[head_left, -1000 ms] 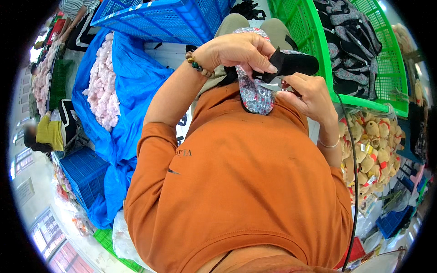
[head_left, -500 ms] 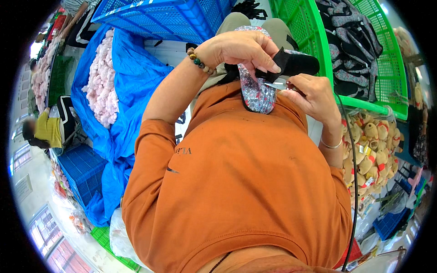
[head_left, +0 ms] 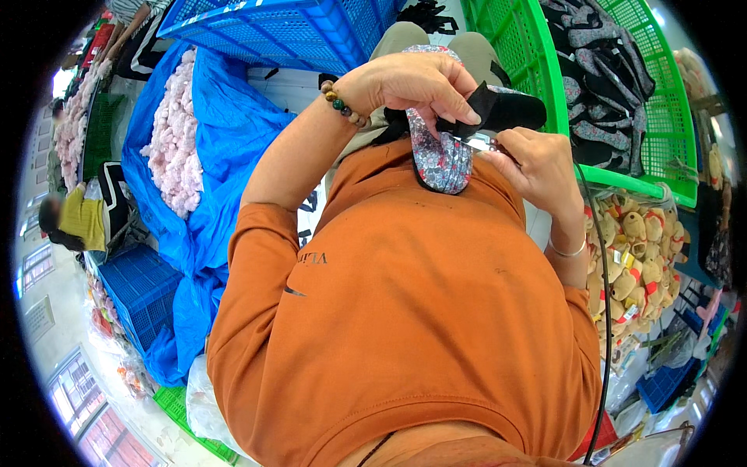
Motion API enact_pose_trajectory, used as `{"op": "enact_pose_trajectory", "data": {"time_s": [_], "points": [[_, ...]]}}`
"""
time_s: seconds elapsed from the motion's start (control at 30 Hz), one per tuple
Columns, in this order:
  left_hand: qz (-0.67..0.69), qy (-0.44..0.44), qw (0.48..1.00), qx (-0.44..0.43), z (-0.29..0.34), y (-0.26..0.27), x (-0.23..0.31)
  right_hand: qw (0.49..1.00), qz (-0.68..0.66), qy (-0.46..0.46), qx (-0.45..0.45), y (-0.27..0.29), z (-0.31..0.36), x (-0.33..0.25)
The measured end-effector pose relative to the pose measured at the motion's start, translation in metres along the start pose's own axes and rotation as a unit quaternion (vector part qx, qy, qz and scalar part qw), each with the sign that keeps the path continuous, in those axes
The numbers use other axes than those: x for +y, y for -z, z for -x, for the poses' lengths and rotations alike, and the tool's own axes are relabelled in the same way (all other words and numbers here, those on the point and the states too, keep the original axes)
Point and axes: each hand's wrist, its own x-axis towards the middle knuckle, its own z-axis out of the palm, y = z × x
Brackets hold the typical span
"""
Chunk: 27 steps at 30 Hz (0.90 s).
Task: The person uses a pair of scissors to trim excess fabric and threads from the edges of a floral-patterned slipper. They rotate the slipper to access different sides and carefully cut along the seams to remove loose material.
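My left hand (head_left: 430, 84), with a beaded bracelet at the wrist, pinches a sewn fabric piece (head_left: 443, 165) over my lap. The piece is grey floral on one side and black on the other, with a rounded floral end hanging toward my belly. Closed around a small metal cutting tool, my right hand (head_left: 532, 162) is just to the right of it. The blades of these small snips (head_left: 478, 142) lie against the black and floral cloth. Their tips are partly hidden by the fabric, and my fingers cover most of the handle.
A green crate (head_left: 554, 101) at the right holds several similar black and floral pieces. Tan plush toys (head_left: 634, 257) are heaped below it. A blue crate (head_left: 288, 35) stands ahead; pale pink fluffy pieces (head_left: 175, 140) lie on blue sheeting (head_left: 233, 117). A black cable (head_left: 605, 311) runs past my right arm.
The snips have shifted slightly in my right hand, and their blades look tilted a little differently against the cloth. My left hand keeps its pinch and has barely moved.
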Motion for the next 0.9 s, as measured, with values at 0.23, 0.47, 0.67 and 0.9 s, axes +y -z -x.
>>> {"op": "enact_pose_trajectory", "data": {"time_s": [0.23, 0.47, 0.67, 0.9], "points": [[-0.008, -0.007, 1.000, 0.016, -0.002, 0.006, -0.006, 0.997, -0.013, -0.057, 0.056, -0.002, 0.005, 0.001], [0.132, 0.001, 0.991, 0.013, 0.004, 0.009, -0.007, 0.959, -0.189, -0.170, 0.126, -0.016, 0.010, 0.009], [0.168, -0.018, 0.985, 0.033, 0.003, 0.017, -0.019, 0.917, -0.376, -0.117, 0.062, -0.032, -0.015, -0.002], [-0.194, -0.121, 0.927, 0.298, 0.018, 0.026, -0.030, 0.862, -0.487, -0.141, 0.027, -0.051, -0.011, 0.007]]}}
